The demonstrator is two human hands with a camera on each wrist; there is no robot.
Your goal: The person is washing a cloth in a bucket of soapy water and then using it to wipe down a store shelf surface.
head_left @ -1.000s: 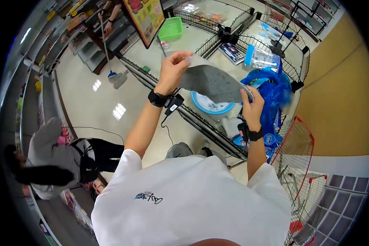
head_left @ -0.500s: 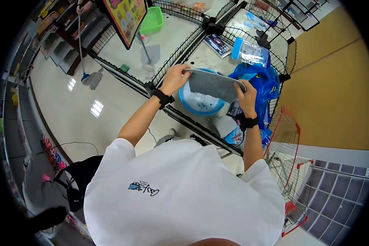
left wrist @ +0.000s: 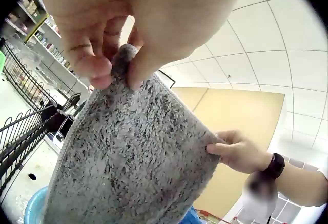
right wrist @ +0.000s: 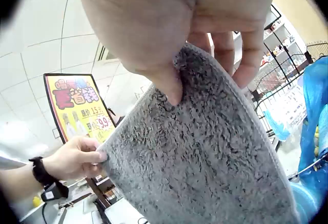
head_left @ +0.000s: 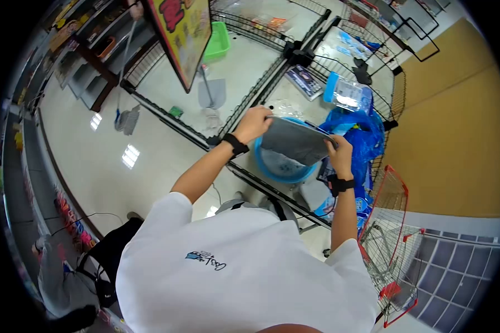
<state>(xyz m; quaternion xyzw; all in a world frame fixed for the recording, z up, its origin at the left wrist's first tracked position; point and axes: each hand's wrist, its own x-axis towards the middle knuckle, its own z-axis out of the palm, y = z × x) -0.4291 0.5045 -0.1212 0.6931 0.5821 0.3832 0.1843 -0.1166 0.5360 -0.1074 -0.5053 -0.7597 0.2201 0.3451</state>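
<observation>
A grey, short-piled cleaning cloth (head_left: 294,139) with a stitched edge hangs spread between both hands. My left hand (head_left: 254,123) pinches one upper corner between thumb and fingers, as the left wrist view shows closely. The other upper corner is pinched by my right hand (head_left: 340,152); in the right wrist view its thumb (right wrist: 169,85) presses into the pile. Beneath the cloth stands a light blue basin (head_left: 286,178) holding sudsy water (head_left: 280,165). The cloth hides part of the basin in the head view.
A blue plastic bag (head_left: 366,136), a clear blue-lidded tub (head_left: 344,93) and a flat box (head_left: 304,82) lie right of the basin. Black wire rails (head_left: 261,83) divide the display. A framed yellow sign (head_left: 183,39) stands at left, a red-trimmed shopping cart (head_left: 386,222) at right.
The cloth was curved and turned with its pile more toward the head camera; it now hangs flatter between the hands. Both hands keep their corners, and the head view has shifted.
</observation>
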